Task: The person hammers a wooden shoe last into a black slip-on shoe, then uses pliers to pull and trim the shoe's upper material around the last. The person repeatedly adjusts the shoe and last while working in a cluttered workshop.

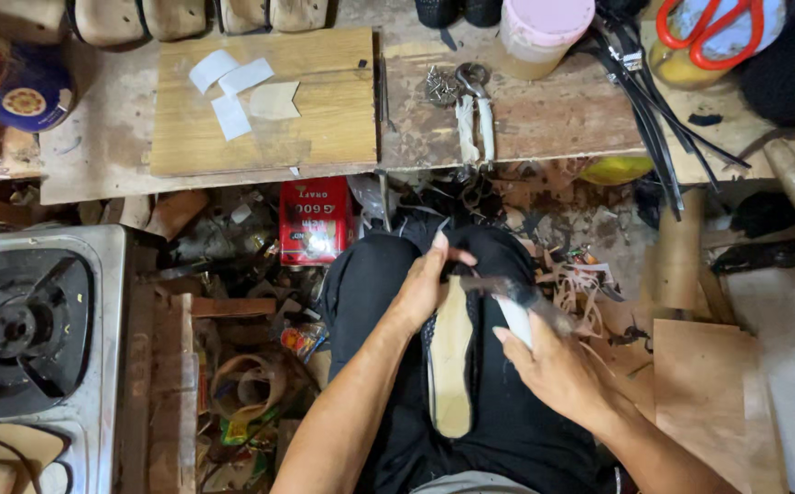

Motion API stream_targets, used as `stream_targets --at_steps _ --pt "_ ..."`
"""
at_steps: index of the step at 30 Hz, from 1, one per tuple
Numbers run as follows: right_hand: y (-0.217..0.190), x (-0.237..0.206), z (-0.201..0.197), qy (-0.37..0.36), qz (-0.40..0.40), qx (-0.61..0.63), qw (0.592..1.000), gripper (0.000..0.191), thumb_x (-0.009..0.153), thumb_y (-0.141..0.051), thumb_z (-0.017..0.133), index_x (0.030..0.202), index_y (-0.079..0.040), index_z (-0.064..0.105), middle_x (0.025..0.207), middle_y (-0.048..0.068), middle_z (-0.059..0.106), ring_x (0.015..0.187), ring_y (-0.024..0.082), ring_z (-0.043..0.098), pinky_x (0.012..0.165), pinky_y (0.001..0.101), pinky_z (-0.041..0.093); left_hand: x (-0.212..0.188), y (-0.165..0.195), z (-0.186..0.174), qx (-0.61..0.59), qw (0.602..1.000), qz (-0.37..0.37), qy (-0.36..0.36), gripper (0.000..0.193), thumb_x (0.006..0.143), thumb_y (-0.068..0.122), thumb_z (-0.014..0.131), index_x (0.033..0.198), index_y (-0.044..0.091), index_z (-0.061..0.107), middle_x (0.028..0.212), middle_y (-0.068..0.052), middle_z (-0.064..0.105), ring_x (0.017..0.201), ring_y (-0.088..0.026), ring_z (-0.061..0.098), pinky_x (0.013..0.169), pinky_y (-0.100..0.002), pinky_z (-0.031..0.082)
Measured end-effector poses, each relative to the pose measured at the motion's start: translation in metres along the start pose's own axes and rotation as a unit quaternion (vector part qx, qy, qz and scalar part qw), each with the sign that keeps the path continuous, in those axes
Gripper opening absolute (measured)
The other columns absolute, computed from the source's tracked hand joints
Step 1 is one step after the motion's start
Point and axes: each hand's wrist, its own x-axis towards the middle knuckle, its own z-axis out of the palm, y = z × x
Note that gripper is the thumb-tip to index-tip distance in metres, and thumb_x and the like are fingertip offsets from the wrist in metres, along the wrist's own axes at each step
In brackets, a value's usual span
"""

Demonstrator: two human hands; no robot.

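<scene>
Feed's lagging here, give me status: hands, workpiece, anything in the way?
Left hand grips shoe on lap. Right hand holds blurred knife-like tool at its edge. Nothing between them.

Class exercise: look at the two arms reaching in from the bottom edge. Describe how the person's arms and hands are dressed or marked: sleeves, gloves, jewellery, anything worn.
Both forearms are bare from the bottom edge of the picture up to the hands; no sleeves show. The left hand and the right hand wear no gloves. No watch, bracelet or ring can be seen on either. The right hand is slightly blurred, so small details there cannot be made out.
</scene>
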Motion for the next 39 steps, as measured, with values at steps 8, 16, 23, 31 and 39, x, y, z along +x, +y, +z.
stream_targets --at_steps 8,16,23,31,39 --pt "-0.014 0.000 -0.064 0.187 0.039 0.537 0.822 0.041 0.090 -0.025 0.068 0.120 0.002 0.061 0.085 0.014 0.067 0.067 0.028 0.066 0.058 0.0410 0.053 -0.002 -0.001 0.003 -0.110 0.993 -0.023 -0.042 0.077 0.105 0.064 0.028 0.116 -0.004 0.063 0.093 -0.017 0.072 0.083 -0.026 0.072 0.077 -0.039 0.059" --pt "-0.001 0.025 -0.049 -0.127 0.298 0.237 0.916 0.043 0.083 -0.024 0.071 0.120 -0.004 0.064 0.073 0.014 0.068 0.057 0.028 0.063 0.050 0.0403 0.052 -0.006 0.000 -0.003 -0.096 0.994 -0.011 -0.046 0.084 0.103 0.069 0.027 0.112 -0.005 0.066 0.093 -0.016 0.072 0.083 -0.026 0.072 0.081 -0.038 0.059" --pt "-0.009 0.025 -0.017 0.016 0.120 0.250 0.961 0.039 0.098 -0.020 0.062 0.126 0.002 0.046 0.092 0.005 0.073 0.069 0.015 0.068 0.061 0.0294 0.053 -0.008 0.002 -0.001 -0.111 0.993 -0.014 -0.043 0.092 0.101 0.075 0.021 0.118 -0.004 0.065 0.098 -0.016 0.073 0.088 -0.024 0.071 0.083 -0.036 0.058" --pt "-0.008 0.004 -0.056 0.003 0.154 0.388 0.909 0.020 0.096 -0.020 0.073 0.097 -0.001 0.070 0.077 0.015 0.069 0.064 0.024 0.062 0.056 0.0376 0.053 -0.008 -0.007 -0.004 -0.152 0.987 -0.025 -0.040 0.096 0.096 0.080 0.016 0.124 0.000 0.063 0.097 -0.018 0.072 0.086 -0.027 0.072 0.080 -0.038 0.059" --pt "-0.010 0.040 -0.036 -0.165 0.178 0.245 0.939 0.051 0.090 -0.031 0.065 0.133 -0.006 0.056 0.083 0.012 0.070 0.068 0.024 0.069 0.063 0.0408 0.056 -0.010 -0.001 0.004 -0.175 0.984 -0.007 -0.022 0.103 0.095 0.078 0.018 0.153 -0.002 0.045 0.119 -0.011 0.073 0.095 -0.025 0.071 0.087 -0.037 0.059"
